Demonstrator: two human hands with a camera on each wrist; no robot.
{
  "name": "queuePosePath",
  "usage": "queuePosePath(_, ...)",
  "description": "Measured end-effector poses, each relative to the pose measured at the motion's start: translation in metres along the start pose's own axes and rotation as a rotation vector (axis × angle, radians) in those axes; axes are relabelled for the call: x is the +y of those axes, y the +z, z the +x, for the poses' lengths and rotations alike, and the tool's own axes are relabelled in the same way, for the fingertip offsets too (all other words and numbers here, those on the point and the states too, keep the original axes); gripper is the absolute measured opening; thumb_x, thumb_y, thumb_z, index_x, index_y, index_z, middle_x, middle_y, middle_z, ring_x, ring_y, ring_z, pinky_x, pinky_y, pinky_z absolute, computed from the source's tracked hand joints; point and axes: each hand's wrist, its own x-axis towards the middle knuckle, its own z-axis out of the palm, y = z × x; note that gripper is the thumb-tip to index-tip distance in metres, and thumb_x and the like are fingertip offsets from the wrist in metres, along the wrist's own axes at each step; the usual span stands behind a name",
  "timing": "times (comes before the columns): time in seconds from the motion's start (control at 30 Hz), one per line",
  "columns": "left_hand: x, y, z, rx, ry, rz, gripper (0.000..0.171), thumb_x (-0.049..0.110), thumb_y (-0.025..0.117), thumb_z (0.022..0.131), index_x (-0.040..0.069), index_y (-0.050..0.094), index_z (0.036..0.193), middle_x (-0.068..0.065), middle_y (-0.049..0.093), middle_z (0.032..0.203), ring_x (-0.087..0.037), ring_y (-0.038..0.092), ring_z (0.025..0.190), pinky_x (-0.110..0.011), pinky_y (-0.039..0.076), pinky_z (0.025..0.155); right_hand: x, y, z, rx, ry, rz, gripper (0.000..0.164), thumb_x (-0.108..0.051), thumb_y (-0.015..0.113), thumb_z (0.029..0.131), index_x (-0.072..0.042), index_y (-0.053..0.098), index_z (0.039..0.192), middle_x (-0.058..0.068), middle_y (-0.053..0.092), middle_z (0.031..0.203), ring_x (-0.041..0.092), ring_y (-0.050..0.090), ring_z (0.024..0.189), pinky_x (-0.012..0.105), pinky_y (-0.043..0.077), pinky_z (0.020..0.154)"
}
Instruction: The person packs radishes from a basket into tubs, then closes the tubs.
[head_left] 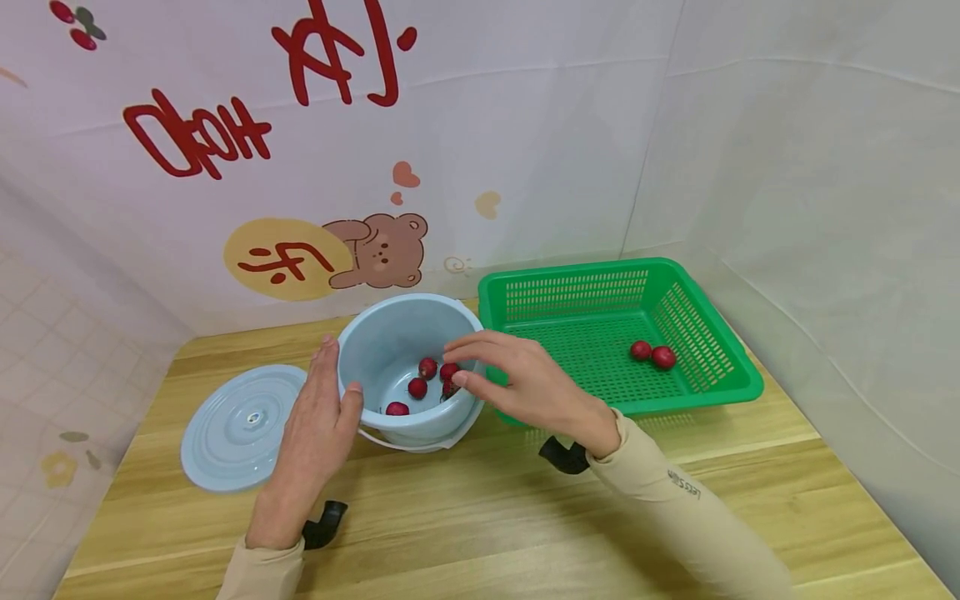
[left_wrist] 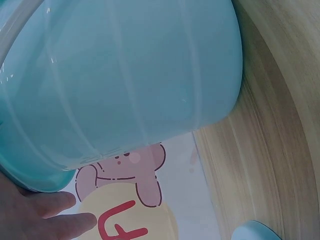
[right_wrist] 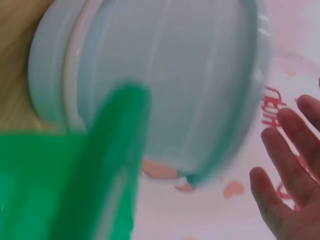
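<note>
A light blue bucket (head_left: pixel 405 325) stands in the middle of the table with several small round red fruits (head_left: pixel 417 387) in its bottom. At its left rim is my left hand (head_left: pixel 318 425), fingers extended and thumb tip by the edge; in the left wrist view its fingertips (left_wrist: pixel 75 225) reach just past the rim. My right hand (head_left: pixel 528 379) hovers over the right rim, above the fruits, fingers loosely bent. The right wrist view shows those fingers (right_wrist: pixel 295 145) spread with nothing between them.
A green slotted basket (head_left: pixel 622 408) stands right beside the bucket, with two red fruits (head_left: pixel 652 354) at its right end. To the left lies a round blue lid (head_left: pixel 232 433). A printed cloth (head_left: pixel 555 150) hangs behind the wooden table (head_left: pixel 465 533).
</note>
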Motion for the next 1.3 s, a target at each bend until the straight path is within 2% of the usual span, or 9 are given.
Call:
queuePosePath(0.37,0.0,-0.001,0.0,-0.004,-0.003,0.005,0.067,0.027,0.043,0.107,-0.001,0.02,0.163,-0.021,0.023,0.169,-0.044,0.022,0.154,-0.063,0.025,0.12,0.014,-0.066,-0.033,0.014,0.047,-0.087,0.03,-0.009,0.075,0.094,-0.014,0.075,0.123,-0.003,0.072,0.123,0.018,0.066,0.119,0.038,0.056,0.096)
queuePosePath(0.63,0.0,-0.001,0.001,-0.014,-0.01,0.002,0.067,0.026,0.043,0.107,-0.001,0.02,0.163,-0.019,0.021,0.17,-0.043,0.021,0.155,-0.062,0.024,0.121,0.03,-0.102,-0.049,0.007,0.105,-0.191,0.03,-0.007,0.076,0.093,-0.016,0.075,0.121,-0.004,0.074,0.119,0.016,0.068,0.113,0.029,0.053,0.092)
queuePosePath(0.83,0.0,-0.001,0.001,-0.012,-0.012,0.002,0.067,0.027,0.042,0.107,-0.001,0.02,0.164,-0.02,0.022,0.169,-0.043,0.021,0.155,-0.063,0.024,0.121,0.045,-0.125,-0.06,-0.031,0.227,-0.23,0.027,-0.015,0.074,0.097,-0.02,0.074,0.123,-0.008,0.072,0.123,0.013,0.066,0.116,0.022,0.049,0.094)
queuePosePath(0.87,0.0,-0.001,0.001,-0.011,-0.01,0.002,0.067,0.027,0.042,0.107,-0.001,0.02,0.163,-0.02,0.022,0.169,-0.043,0.021,0.154,-0.063,0.024,0.12,0.048,-0.128,-0.061,-0.045,0.255,-0.23,0.027,-0.018,0.073,0.098,-0.02,0.074,0.124,-0.009,0.072,0.123,0.013,0.069,0.108,0.022,0.049,0.093)
queuePosePath(0.93,0.0,-0.001,0.001,-0.007,-0.007,0.004,0.067,0.028,0.042,0.107,-0.001,0.02,0.163,-0.021,0.023,0.169,-0.044,0.022,0.154,-0.063,0.025,0.12,0.052,-0.134,-0.064,-0.074,0.327,-0.197,0.027,-0.023,0.071,0.1,-0.023,0.072,0.126,-0.007,0.073,0.113,0.014,0.071,0.085,0.023,0.054,0.078)
queuePosePath(1.03,0.0,-0.001,0.001,-0.007,-0.009,0.003,0.067,0.028,0.042,0.107,-0.001,0.02,0.163,-0.02,0.022,0.169,-0.044,0.022,0.154,-0.063,0.025,0.12,0.058,-0.142,-0.067,-0.123,0.435,-0.123,0.029,-0.03,0.069,0.101,-0.026,0.069,0.129,-0.003,0.07,0.101,0.016,0.061,0.054,0.027,0.053,0.055)
queuePosePath(1.1,0.0,-0.001,0.001,-0.009,-0.013,0.003,0.067,0.028,0.042,0.107,0.0,0.02,0.164,-0.02,0.022,0.169,-0.043,0.022,0.154,-0.063,0.025,0.12,0.063,-0.146,-0.068,-0.155,0.509,-0.065,0.031,-0.034,0.069,0.1,-0.027,0.067,0.13,0.0,0.067,0.091,0.017,0.054,0.045,0.031,0.05,0.046)
queuePosePath(1.17,0.0,-0.001,0.001,-0.014,-0.018,0.002,0.067,0.028,0.042,0.107,0.0,0.02,0.164,-0.019,0.022,0.17,-0.043,0.021,0.155,-0.063,0.025,0.12,0.068,-0.15,-0.069,-0.187,0.552,-0.046,0.034,-0.035,0.07,0.1,-0.026,0.066,0.132,0.002,0.069,0.088,0.017,0.056,0.046,0.033,0.054,0.056)
queuePosePath(1.3,0.0,0.0,0.001,-0.017,-0.022,-0.001,0.067,0.027,0.043,0.106,0.001,0.02,0.164,-0.018,0.021,0.17,-0.042,0.021,0.155,-0.063,0.025,0.12,0.081,-0.158,-0.071,-0.222,0.56,-0.096,0.035,-0.034,0.072,0.099,-0.025,0.068,0.132,0.0,0.074,0.108,0.022,0.069,0.084,0.044,0.055,0.088)
